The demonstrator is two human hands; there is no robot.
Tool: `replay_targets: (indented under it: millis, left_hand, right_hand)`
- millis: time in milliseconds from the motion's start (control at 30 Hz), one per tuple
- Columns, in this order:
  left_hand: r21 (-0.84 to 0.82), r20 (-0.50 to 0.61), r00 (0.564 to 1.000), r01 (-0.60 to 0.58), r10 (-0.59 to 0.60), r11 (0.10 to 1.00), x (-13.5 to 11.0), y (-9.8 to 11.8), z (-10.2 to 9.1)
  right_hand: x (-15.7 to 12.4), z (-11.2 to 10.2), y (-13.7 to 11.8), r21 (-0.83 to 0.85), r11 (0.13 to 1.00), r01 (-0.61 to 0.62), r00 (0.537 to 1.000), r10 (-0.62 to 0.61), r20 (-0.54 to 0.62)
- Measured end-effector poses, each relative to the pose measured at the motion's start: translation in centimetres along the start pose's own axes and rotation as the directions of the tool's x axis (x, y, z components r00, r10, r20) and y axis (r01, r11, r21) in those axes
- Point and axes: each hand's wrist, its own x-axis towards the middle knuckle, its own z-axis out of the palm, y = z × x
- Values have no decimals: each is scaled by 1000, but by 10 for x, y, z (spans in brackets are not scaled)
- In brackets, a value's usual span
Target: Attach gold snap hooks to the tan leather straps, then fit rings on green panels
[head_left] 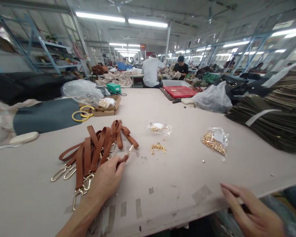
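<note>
Head view shows the pale table point(177, 171) running wide in front of you, with a stack of dark olive material point(268, 121) banked along its right side. Left of centre lies the pile of straps point(96, 148), brown leather bands fanned out with gold oval clasps at their near ends. Your left forearm comes up from the bottom edge, wrist bent slightly right, and your left hand point(106, 181) rests just beside that pile, back of the hand towards you, thumb and fingers closed on the brown strap point(124, 158). That strap's gold fitting points away from you and to the right, low over the table. Your right hand point(251, 210) hangs at the table's near right edge, well apart from the straps, side-on with the fingers stretched out and loosely parted, gripping nothing. Further out on the right is a clear bag of gold hardware point(215, 141), a smaller bag point(160, 128) sits near the middle, and between that and your left hand lies a little heap of loose gold fittings point(158, 148).
</note>
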Motion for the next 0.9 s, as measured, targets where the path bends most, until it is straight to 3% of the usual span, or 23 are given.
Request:
replay_targets:
  millis: [67, 133, 200, 300, 433, 600, 733, 833, 900]
  left_hand:
    - [-215, 62, 995, 84, -72, 973, -5, 0, -1]
    - [-451, 146, 984, 159, -103, 878, -12, 1, 0]
    - [-635, 195, 976, 204, -101, 745, -19, 3, 1]
    - [-783, 223, 969, 241, -103, 573, -27, 8, 4]
    - [-877, 273, 956, 294, -109, 379, -33, 13, 6]
    - [-898, 347, 933, 359, -90, 256, -38, 18, 8]
    - [-906, 351, 933, 359, -75, 227, -40, 20, 13]
    - [-912, 337, 940, 342, -61, 225, -42, 26, 17]
    - [-913, 340, 939, 341, -42, 225, -46, 33, 20]
  right_hand:
    - [31, 30, -45, 111, 977, 184, 969, -199, 145]
    - [58, 61, -78, 170, 961, 220, 929, -259, 266]
    - [80, 91, -101, 166, 974, 153, 919, -202, 340]
    - [103, 128, -122, 43, 997, 62, 903, -75, 422]
    - [117, 154, -137, -101, 988, 116, 879, -55, 473]
    - [117, 156, -132, -115, 975, 191, 869, -114, 481]
    - [109, 140, -119, 39, 982, 187, 878, -185, 441]
    - [100, 119, -118, 244, 970, -16, 881, -102, 462]
    - [91, 103, -125, 380, 899, -218, 860, -7, 510]
